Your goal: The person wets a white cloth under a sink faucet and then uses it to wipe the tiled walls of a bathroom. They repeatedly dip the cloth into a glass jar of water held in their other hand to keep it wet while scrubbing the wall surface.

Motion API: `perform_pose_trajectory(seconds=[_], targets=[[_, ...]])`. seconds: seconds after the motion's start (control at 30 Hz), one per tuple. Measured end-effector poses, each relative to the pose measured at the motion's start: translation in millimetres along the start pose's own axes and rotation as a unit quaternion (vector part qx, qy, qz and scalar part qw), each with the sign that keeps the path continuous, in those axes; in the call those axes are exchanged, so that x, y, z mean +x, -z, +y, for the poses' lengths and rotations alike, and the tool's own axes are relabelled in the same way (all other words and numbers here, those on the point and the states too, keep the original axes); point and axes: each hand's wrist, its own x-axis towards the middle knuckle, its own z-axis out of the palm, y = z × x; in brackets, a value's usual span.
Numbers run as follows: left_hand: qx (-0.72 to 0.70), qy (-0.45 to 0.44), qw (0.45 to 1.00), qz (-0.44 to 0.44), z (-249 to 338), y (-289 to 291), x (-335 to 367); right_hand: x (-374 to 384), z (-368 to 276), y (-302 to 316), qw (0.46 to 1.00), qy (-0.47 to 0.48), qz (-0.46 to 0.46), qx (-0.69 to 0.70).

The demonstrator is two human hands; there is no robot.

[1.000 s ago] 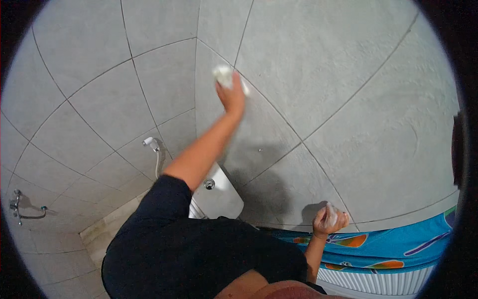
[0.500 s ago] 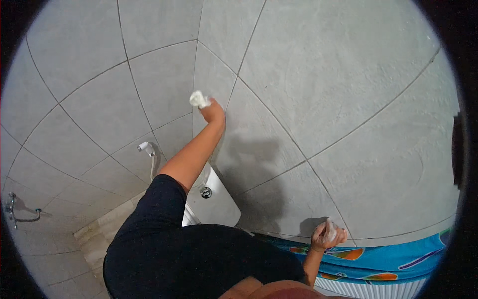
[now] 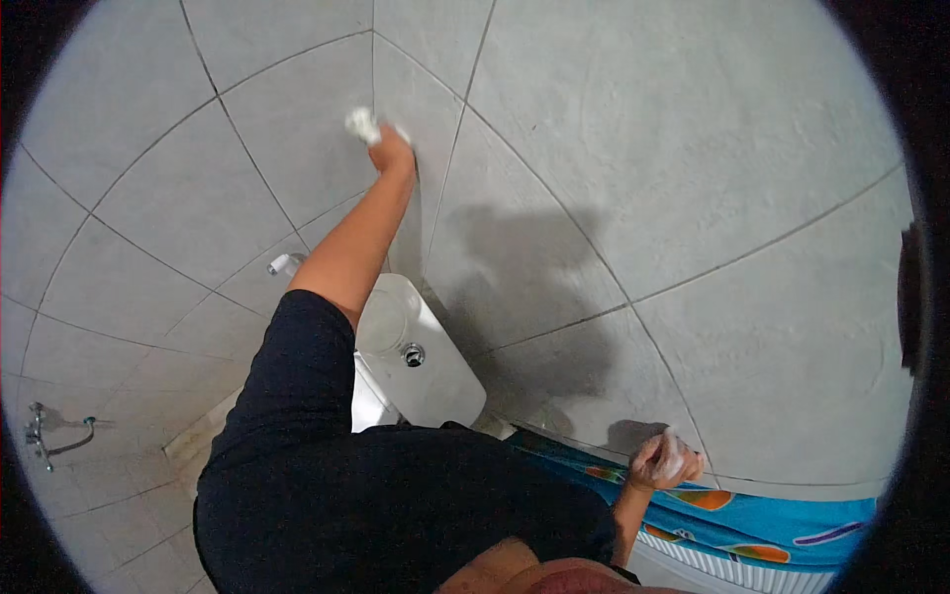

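Where the view is closest, the person's black shirt (image 3: 416, 515) spreads across the lower middle. The right hand (image 3: 665, 463) is just past it, low beside the grey tiled wall (image 3: 732, 247), its fingers curled and smeared with something whitish — whether it grips anything, I cannot tell. A blue towel (image 3: 767, 520) with orange shapes lies next to it, draped over a ribbed white radiator (image 3: 708, 556).

The left arm stretches up and away, above a white toilet cistern (image 3: 450, 391) with a round chrome button (image 3: 414, 354) in its lid. At its end the left hand (image 3: 392, 150) is closed around a crumpled white wad (image 3: 362, 125), which juts out past the fingers near the corner where two walls meet. Hand and wad are blurred — I cannot tell whether either touches the tiles.

Partly behind the forearm, a white spray head (image 3: 284, 264) shows against the left wall (image 3: 148, 287). Farther off, at the left edge, a chrome tap (image 3: 38, 436) with a curved spout is mounted low on the tiles.
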Motion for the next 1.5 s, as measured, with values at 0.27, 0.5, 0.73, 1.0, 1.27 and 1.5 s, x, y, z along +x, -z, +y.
perform_pose_trajectory(seconds=[0.27, 0.5, 0.73, 1.0, 1.27, 1.5], targets=[[-0.041, 0.338, 0.937, -0.078, -112, 22, -1, -4, 5, 1, 1.0, 0.002, -0.023, -0.01], [0.081, -0.029, 0.993, -0.078, 26, 13, -14, -10, 4, 2, 0.999, -0.016, -0.034, -0.014], [0.104, 0.233, 0.961, -0.102, -175, 36, 75, -12, 8, 4, 0.998, 0.015, -0.042, -0.05], [-0.04, 0.259, 0.952, -0.16, -141, 33, 47, -8, 2, 2, 0.997, 0.015, -0.027, -0.067], [0.146, 0.371, 0.917, 0.017, -133, 48, -57, -5, 4, 0, 1.0, 0.005, -0.009, -0.022], [0.244, 0.396, 0.864, -0.194, -81, 35, -19, 12, -2, 6, 1.0, 0.02, -0.013, 0.006]])
